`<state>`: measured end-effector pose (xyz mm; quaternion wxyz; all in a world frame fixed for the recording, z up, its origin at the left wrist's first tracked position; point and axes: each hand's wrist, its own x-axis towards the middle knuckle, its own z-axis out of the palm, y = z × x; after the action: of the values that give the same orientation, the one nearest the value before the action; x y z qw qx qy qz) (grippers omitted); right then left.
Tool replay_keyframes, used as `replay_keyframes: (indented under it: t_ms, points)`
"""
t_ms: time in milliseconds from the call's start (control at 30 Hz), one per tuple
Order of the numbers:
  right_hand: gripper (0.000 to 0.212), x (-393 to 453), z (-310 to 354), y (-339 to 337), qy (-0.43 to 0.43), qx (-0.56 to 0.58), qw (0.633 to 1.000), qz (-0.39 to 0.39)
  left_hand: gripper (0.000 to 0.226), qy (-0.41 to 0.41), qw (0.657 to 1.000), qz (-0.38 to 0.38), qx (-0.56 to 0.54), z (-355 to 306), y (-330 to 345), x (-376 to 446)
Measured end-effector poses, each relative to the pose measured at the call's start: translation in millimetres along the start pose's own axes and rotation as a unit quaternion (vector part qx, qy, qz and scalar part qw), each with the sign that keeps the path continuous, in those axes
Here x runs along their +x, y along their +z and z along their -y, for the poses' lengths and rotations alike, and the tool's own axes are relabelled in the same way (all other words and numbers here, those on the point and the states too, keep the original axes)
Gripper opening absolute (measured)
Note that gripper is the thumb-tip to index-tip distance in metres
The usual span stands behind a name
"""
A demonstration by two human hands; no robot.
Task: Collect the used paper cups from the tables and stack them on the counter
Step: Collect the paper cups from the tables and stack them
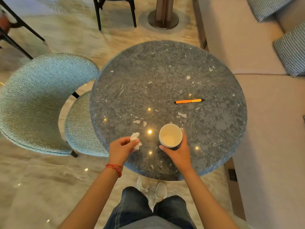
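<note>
Round stone table (165, 71), chair (41, 100) tucked at its left. Right hand (179, 152) grips the cup (170, 138) at the near edge, left hand (121, 148) pinches a crumpled tissue (135, 140). Orange pen (189, 101) lies beyond, well apart.

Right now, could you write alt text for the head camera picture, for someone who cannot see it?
Seen from above, a person's right hand grips an empty paper cup over a round dark stone table, while the left hand pinches a crumpled white tissue. An orange pen lies farther back on the table, and a blue-grey chair stands to the left.
</note>
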<state>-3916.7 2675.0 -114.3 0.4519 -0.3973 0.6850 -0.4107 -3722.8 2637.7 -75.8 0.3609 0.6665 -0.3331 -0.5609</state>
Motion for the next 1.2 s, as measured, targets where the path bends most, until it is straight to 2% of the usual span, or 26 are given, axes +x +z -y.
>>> replay_keyframes:
  t_ms: [300, 400, 567, 800, 867, 967, 1033, 1200]
  points:
    - [0.075, 9, 3, 7, 0.009, -0.003, 1.0, -0.014, 0.013, 0.004, 1.0, 0.007, -0.001, -3, 2, 13]
    - [0.068, 9, 15, 9, -0.004, 0.004, 1.0, 0.0, 0.009, 0.005, 1.0, 0.003, -0.008, -5, -5, 16]
    - [0.068, 12, 35, 17, -0.042, 0.02, 0.997, 0.057, 0.007, 0.022, 0.999, -0.035, -0.017, -7, -24, 15]
    - [0.066, 22, 60, 41, -0.094, -0.014, 0.978, 0.183, 0.001, 0.027, 0.987, -0.141, -0.07, -1, -49, -10]
    - [0.066, 23, 65, 47, -0.109, -0.022, 0.966, 0.232, 0.006, 0.02, 0.978, -0.183, -0.103, 6, -54, -23]
    - [0.066, 19, 70, 55, -0.141, -0.044, 0.942, 0.302, 0.009, 0.015, 0.953, -0.262, -0.154, 20, -58, -48]
    - [0.062, 14, 73, 59, -0.157, -0.053, 0.922, 0.35, 0.004, 0.011, 0.932, -0.313, -0.182, 30, -60, -68]
    - [0.059, -12, 81, 82, -0.177, -0.059, 0.861, 0.474, 0.001, 0.012, 0.871, -0.425, -0.244, 50, -67, -126]
